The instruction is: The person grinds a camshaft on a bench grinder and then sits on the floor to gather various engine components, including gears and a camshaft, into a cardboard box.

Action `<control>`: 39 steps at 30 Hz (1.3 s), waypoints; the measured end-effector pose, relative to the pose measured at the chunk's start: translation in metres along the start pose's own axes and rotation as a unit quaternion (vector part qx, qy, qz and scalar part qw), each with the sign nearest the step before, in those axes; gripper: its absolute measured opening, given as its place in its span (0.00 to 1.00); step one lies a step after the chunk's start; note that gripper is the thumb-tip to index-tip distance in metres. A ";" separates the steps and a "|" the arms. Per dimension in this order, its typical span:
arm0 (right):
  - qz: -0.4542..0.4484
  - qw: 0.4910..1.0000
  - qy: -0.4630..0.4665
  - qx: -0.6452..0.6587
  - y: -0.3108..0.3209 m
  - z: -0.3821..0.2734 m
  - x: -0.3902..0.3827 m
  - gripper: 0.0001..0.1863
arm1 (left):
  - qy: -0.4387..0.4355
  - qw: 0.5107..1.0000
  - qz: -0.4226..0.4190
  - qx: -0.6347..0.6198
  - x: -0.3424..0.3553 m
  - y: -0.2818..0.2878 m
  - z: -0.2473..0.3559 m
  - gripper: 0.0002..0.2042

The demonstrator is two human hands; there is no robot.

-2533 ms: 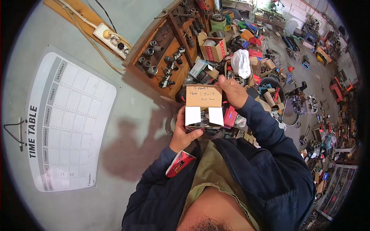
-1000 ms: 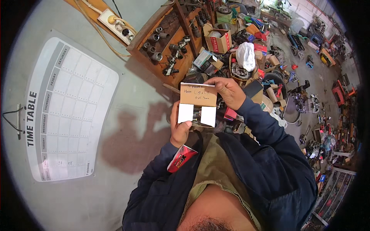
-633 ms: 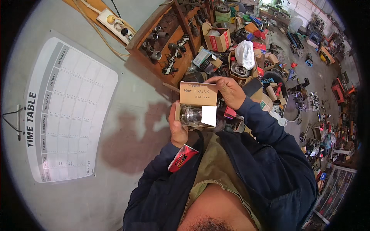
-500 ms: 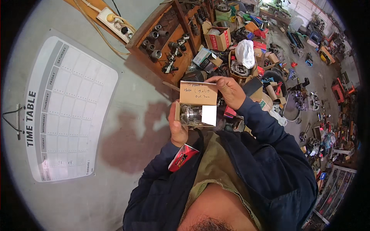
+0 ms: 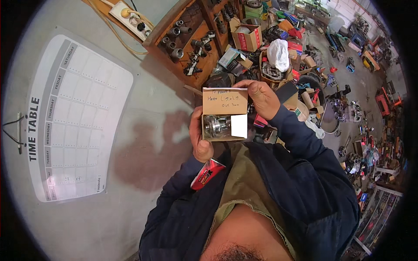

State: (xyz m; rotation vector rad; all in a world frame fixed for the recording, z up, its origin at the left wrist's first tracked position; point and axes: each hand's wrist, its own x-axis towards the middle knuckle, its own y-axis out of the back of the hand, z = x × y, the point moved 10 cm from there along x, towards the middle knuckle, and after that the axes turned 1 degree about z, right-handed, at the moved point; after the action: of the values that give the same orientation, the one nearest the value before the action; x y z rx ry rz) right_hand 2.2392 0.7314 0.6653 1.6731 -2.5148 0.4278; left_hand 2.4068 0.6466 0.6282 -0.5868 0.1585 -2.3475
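Between my two hands is a small cardboard box with its lid raised and handwriting on the lid's inner face. Inside lies a shiny metal part in clear plastic; its exact kind cannot be made out. A white flap covers the right end of the part. My left hand wraps round the box's left side, thumb at the front corner. At the upper right, my right hand pinches the edge of the raised lid. A red printed package sits by my left forearm.
Left of me a wall carries a whiteboard timetable. Ahead stands a wooden shelf with metal sockets and parts. Open cartons, a white plastic bag and many machine parts crowd the floor ahead and right. A power strip hangs upper left.
The view has shifted slightly. The box tilts a little differently, showing its inside and the metal part more squarely. Both hands keep their hold on it.
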 end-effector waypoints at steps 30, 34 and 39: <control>-0.081 0.871 0.141 -0.464 -0.062 0.020 -0.079 0.25 | 0.373 0.908 -0.069 -0.177 -0.031 -0.013 -0.077 0.19; -0.025 0.888 0.111 -0.446 -0.033 0.018 -0.090 0.28 | 0.378 0.908 -0.091 -0.155 -0.023 -0.034 -0.083 0.23; -0.027 0.923 0.069 -0.379 0.021 0.021 -0.080 0.27 | 0.349 0.917 -0.180 -0.066 -0.006 -0.077 -0.086 0.29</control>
State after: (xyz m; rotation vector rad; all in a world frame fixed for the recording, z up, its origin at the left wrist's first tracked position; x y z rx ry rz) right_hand 2.2530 0.8037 0.6229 1.3218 -2.0997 -0.3854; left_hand 2.3250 0.7043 0.5700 0.2164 0.5755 -2.8311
